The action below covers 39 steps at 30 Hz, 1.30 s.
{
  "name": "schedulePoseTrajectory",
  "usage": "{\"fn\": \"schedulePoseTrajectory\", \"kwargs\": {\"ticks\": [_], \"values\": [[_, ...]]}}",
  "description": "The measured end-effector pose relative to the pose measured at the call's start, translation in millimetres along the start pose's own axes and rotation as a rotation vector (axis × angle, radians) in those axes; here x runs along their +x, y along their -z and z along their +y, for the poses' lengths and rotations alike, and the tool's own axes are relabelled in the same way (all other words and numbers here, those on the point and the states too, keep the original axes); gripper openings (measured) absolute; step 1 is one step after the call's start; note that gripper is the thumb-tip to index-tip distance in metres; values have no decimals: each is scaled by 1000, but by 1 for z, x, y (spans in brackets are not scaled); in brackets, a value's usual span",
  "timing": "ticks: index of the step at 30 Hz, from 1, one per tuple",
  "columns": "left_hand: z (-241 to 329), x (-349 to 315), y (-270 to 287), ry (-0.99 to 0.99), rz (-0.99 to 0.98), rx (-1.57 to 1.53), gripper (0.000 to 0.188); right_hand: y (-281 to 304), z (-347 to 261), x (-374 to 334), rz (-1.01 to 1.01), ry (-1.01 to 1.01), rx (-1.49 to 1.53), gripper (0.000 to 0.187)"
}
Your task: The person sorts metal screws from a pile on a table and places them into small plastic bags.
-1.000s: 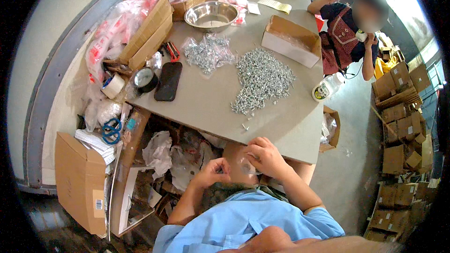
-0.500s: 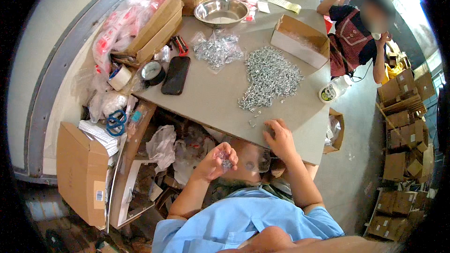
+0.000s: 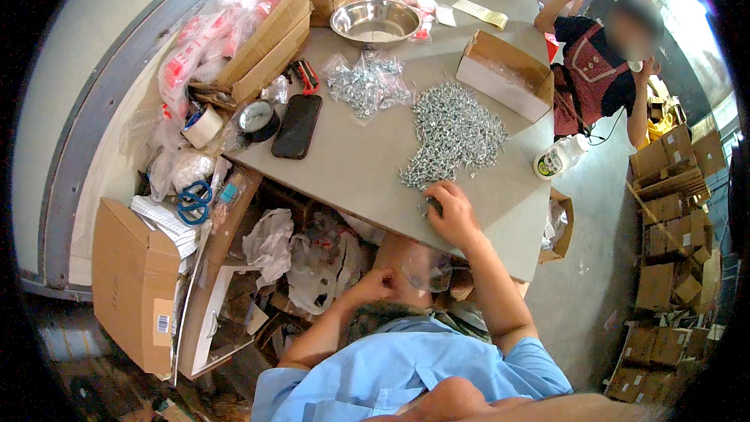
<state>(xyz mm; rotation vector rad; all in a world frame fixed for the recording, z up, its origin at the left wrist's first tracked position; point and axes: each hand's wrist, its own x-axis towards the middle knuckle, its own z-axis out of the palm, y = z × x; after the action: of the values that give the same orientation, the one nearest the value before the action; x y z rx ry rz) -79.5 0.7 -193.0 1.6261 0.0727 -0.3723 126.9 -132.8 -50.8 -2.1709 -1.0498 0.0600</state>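
A large heap of small silver screws (image 3: 457, 129) is spread on the grey table. At its near edge, my right hand (image 3: 453, 215) rests on the tabletop, fingers curled down around a few loose screws; the fingertips are partly hidden. My left hand (image 3: 376, 285) is low over my lap, below the table's edge, with its fingers curled in. What it holds, if anything, cannot be made out. A clear plastic bag (image 3: 427, 270) lies on my lap beside it. Left of the heap is a clear bag of screws (image 3: 367, 84).
A black phone (image 3: 297, 126), tape rolls (image 3: 256, 119) and a steel bowl (image 3: 375, 22) stand on the table. An open carton (image 3: 506, 78) and a white bottle (image 3: 561, 156) are at right. Another person (image 3: 598, 70) is across the table. Blue-handled scissors (image 3: 194, 203) lie at left.
My left hand has dropped from above my lap, where it held a small clear bag with screws. My right hand has moved forward and left to the loose screws, its fingers curling in.
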Motion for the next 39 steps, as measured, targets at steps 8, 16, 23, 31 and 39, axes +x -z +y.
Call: {"fn": "schedulePoseTrajectory", "kwargs": {"ticks": [8, 16, 23, 31, 39], "values": [[17, 20, -45, 50, 75, 1, 35, 1, -9, -7, 34, 61, -47, 21], [56, 13, -51, 119, 166, -91, 38, -3, -8, -21, 18, 43, -90, 15], [57, 21, -53, -45, 214, -25, 36, 13, -23, -59, -86, -15, -52, 12], [13, 30, -55, -169, 210, -21, 32, 11, -20, -67, -54, 52, 13, 12], [-56, 43, -62, -154, 171, -311, 32, 16, -19, -70, -93, 52, 9, 9]]}}
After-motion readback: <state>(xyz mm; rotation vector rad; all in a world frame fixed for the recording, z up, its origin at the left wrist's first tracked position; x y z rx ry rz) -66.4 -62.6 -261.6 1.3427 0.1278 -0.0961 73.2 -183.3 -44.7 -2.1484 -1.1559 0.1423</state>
